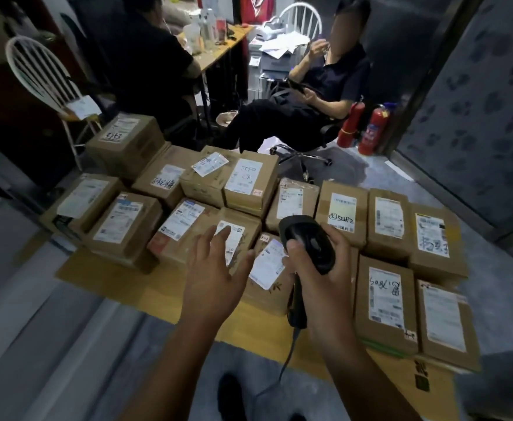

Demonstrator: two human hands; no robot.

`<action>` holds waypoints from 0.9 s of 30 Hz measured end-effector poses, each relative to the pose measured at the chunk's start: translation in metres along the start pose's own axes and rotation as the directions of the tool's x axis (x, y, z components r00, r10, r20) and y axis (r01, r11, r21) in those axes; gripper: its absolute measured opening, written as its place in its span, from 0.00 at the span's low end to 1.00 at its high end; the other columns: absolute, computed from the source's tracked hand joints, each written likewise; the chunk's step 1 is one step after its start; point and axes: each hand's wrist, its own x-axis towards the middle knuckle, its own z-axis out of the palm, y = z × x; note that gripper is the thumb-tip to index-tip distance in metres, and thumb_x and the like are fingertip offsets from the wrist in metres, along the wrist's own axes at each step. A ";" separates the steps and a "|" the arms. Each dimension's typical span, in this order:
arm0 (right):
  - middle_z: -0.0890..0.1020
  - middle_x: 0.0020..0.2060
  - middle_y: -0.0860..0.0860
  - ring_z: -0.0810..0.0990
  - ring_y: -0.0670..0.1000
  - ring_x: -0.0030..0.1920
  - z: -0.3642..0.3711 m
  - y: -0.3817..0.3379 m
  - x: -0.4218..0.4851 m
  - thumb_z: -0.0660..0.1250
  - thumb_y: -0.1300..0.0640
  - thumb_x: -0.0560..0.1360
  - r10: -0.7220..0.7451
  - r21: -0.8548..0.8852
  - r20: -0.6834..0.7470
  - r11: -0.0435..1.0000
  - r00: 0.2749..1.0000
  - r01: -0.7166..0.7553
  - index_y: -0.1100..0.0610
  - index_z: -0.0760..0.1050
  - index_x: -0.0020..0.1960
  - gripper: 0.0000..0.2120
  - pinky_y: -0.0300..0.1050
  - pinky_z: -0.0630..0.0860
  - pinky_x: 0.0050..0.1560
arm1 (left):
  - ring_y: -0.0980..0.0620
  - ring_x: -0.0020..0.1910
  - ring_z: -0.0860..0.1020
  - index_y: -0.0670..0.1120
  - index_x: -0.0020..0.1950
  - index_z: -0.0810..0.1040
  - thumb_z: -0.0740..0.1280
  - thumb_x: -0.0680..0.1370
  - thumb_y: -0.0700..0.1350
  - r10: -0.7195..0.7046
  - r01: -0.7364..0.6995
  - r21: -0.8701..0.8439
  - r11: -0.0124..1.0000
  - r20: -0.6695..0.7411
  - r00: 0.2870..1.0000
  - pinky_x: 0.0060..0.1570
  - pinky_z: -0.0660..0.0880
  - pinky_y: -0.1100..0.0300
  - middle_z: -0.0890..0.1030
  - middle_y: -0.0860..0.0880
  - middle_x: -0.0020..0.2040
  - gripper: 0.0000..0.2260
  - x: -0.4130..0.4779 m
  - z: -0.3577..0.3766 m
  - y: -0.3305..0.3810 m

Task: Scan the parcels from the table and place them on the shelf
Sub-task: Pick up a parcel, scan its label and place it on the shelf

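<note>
While the right hand (pixel 316 268) gripped the scanner (pixel 308 241), the left hand (pixel 215 271) hovered, fingers spread and empty, over a near-centre parcel (pixel 209 235). About 15 parcels sat packed edge to edge on the table (pixel 164 290) (shelf not visible). Risk: scanning a neighbouring label, or the trailing cable (pixel 282 369) snagging.

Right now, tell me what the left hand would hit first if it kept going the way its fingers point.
Most likely the left hand would land on the cardboard parcel just ahead, around its white label. Its height above the box is unclear.
</note>
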 end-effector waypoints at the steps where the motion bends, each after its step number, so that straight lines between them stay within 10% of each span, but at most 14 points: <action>1: 0.81 0.60 0.41 0.83 0.35 0.53 0.008 0.001 0.009 0.75 0.53 0.78 -0.006 -0.015 -0.010 1.000 1.000 0.005 0.43 0.70 0.72 0.26 0.30 0.79 0.46 | 0.45 0.79 0.61 0.48 0.78 0.70 0.56 0.77 0.70 -0.006 0.006 -0.021 1.000 0.004 1.000 0.76 0.64 0.41 0.67 0.46 0.78 0.37 0.012 0.002 -0.004; 12: 0.81 0.64 0.47 0.85 0.54 0.61 0.081 0.005 0.089 0.78 0.47 0.74 0.003 -0.076 -0.187 0.997 0.982 -0.017 0.35 0.71 0.67 0.26 0.62 0.82 0.62 | 0.43 0.78 0.63 0.48 0.77 0.70 0.54 0.77 0.71 0.073 -0.064 -0.091 0.994 0.099 0.992 0.75 0.65 0.40 0.67 0.43 0.78 0.37 0.138 0.012 -0.038; 27: 0.80 0.60 0.40 0.83 0.38 0.55 0.087 0.043 0.175 0.76 0.50 0.76 0.013 -0.154 -0.228 0.987 0.974 -0.050 0.41 0.71 0.70 0.26 0.37 0.81 0.53 | 0.43 0.80 0.59 0.47 0.79 0.67 0.67 0.80 0.61 -0.001 0.007 -0.034 0.999 0.185 0.983 0.75 0.65 0.40 0.64 0.41 0.79 0.32 0.225 0.070 -0.048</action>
